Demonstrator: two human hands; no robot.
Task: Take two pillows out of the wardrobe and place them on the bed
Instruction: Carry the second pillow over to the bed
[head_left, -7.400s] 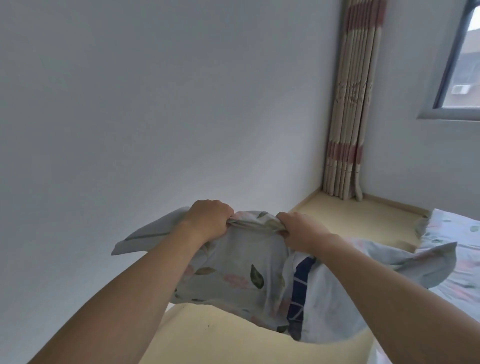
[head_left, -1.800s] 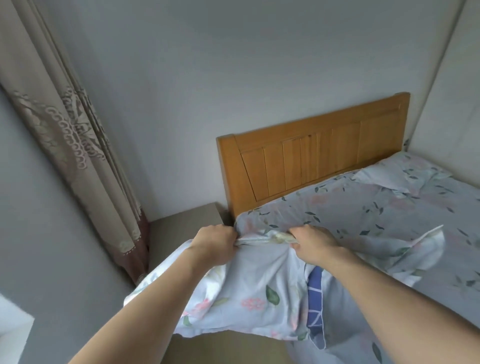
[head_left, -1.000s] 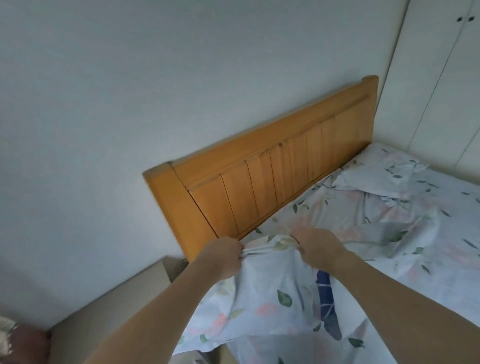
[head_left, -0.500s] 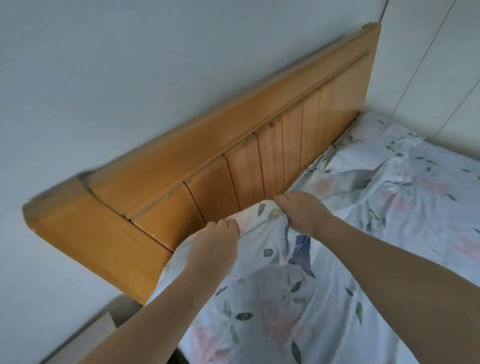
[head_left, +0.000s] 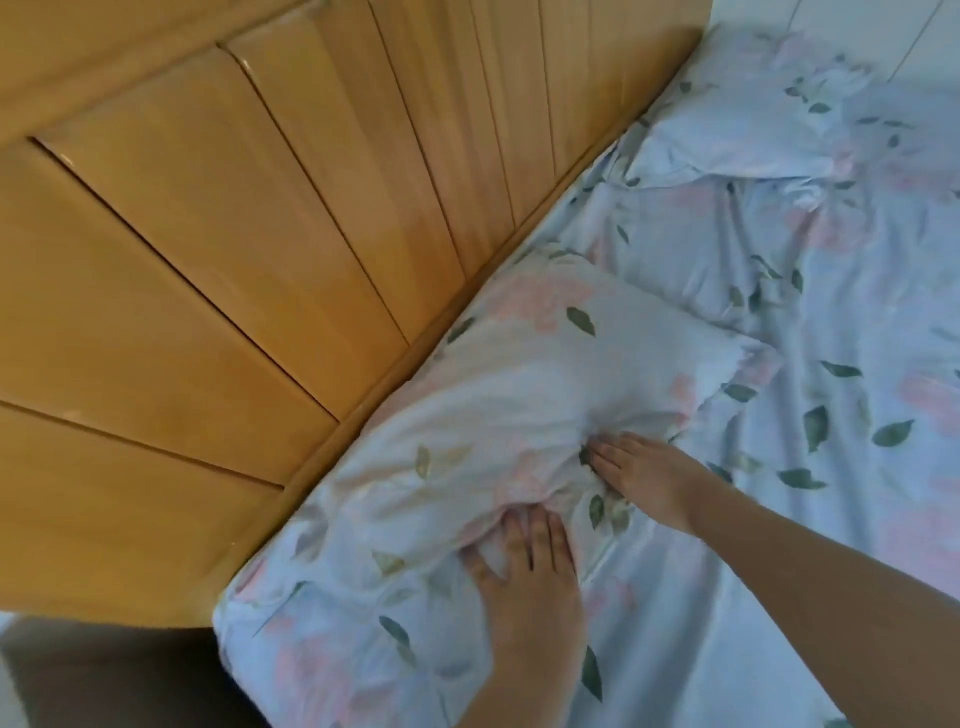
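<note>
Pillow (head_left: 498, 395) floral, crumpled, against headboard (head_left: 234, 270)

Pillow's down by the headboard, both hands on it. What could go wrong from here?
The pillow lies near the bed's corner, so pressing with the left hand might nudge it off. Its cover looks bunched under the right hand and may stay wrinkled. The other pillow by the headboard looks rumpled.

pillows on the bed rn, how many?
2. One pillow lies against the headboard under both hands, left hand, right hand. Second pillow lies further along, near the top-right corner.
</note>
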